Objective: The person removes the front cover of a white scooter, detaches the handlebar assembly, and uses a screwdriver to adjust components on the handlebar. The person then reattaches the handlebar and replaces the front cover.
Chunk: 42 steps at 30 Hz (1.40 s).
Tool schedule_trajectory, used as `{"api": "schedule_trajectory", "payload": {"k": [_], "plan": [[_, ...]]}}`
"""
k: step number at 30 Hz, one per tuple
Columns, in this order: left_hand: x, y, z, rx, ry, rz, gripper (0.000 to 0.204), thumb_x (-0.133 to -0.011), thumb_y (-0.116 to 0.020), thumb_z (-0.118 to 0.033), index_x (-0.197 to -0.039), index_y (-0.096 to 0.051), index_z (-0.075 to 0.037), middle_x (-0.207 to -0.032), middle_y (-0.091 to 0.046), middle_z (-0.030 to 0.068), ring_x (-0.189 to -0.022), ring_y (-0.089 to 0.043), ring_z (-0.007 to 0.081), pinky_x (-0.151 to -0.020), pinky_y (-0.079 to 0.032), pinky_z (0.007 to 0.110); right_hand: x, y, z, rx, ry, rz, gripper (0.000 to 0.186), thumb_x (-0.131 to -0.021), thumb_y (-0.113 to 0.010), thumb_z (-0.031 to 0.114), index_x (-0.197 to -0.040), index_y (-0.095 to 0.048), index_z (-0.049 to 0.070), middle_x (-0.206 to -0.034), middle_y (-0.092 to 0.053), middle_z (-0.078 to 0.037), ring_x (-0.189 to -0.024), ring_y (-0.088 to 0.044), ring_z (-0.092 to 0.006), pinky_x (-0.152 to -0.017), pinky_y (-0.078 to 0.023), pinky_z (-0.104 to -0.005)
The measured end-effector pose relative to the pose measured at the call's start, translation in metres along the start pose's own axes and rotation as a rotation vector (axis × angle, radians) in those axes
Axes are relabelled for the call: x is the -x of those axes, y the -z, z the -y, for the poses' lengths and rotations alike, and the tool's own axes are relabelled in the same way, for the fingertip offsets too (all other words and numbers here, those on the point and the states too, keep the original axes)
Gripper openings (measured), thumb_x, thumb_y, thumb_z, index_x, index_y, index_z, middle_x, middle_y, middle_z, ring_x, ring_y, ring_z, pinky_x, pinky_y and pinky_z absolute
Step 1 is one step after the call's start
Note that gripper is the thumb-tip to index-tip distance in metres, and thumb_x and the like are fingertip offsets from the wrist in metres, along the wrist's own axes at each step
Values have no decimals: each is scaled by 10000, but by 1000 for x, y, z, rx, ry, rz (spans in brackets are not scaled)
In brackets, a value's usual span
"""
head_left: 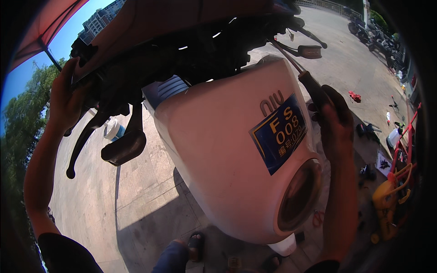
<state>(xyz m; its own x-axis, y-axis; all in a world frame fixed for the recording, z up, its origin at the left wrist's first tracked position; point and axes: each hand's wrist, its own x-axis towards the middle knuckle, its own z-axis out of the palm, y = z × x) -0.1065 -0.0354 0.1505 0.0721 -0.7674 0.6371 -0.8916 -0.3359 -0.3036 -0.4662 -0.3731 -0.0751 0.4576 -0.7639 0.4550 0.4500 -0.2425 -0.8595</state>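
In front of me is the white front panel [214, 132] of an electric scooter, with a blue sticker [259, 141] and a round headlight [298, 198]. A dark cover [123, 38] sits tilted over the handlebar, shadowed parts beneath it. My left hand [67, 98] grips the left edge of this cover. In my right hand [336, 116] is a screwdriver [313, 86], its handle wrapped by the fingers. The shaft points up and left, to under the cover's right side; its tip is hard to see in the shadow.
A brake lever [84, 143] and a dark mirror [125, 148] hang at the left; another mirror [309, 52] sticks out at the right. A white bucket [114, 130] stands behind. Tools, a spray bottle [393, 136] and a yellow tool [384, 204] lie on the paving at right.
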Motion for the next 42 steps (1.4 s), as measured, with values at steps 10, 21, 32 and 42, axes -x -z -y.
{"api": "schedule_trajectory", "payload": {"k": [10, 21, 32, 42], "plan": [[-2, 1, 2, 439, -58, 135, 507, -892, -459, -89, -1373, -366, 44, -947, -643, 109, -722, -615, 133, -662, -497, 252, 65, 39, 8, 530, -60, -76, 575, -902, -576, 333, -1379, -415, 55, -1230, -517, -59, -1007, -475, -129, -821, -411, -260], [-24, 5, -6, 495, -208, 171, 482, -824, -637, -118, -1259, -499, 39, -1084, -646, 147, -984, -634, 224, -893, -495, 340, 298, -89, 30, -1, -457, -92, 668, -853, -592, 479, -1312, -445, 16, -1084, -581, -91, -856, -535, -140, -746, -417, -284], [-38, -8, 28, 639, -272, 134, 232, -933, -577, -125, -1127, -626, -7, -932, -684, 107, -810, -673, 187, -731, -523, 289, 284, -317, -8, -344, -431, -240, 652, -827, -638, 496, -1243, -489, 17, -873, -613, -87, -623, -524, -82, -538, -421, -215], [-31, -2, 12, 361, -288, 35, 210, -935, -579, -128, -1094, -631, -2, -877, -682, 93, -781, -657, 149, -699, -503, 250, 229, -344, -26, -590, -326, -227, 552, -849, -641, 397, -1222, -504, 13, -867, -610, -87, -606, -516, -80, -537, -419, -210]]}}
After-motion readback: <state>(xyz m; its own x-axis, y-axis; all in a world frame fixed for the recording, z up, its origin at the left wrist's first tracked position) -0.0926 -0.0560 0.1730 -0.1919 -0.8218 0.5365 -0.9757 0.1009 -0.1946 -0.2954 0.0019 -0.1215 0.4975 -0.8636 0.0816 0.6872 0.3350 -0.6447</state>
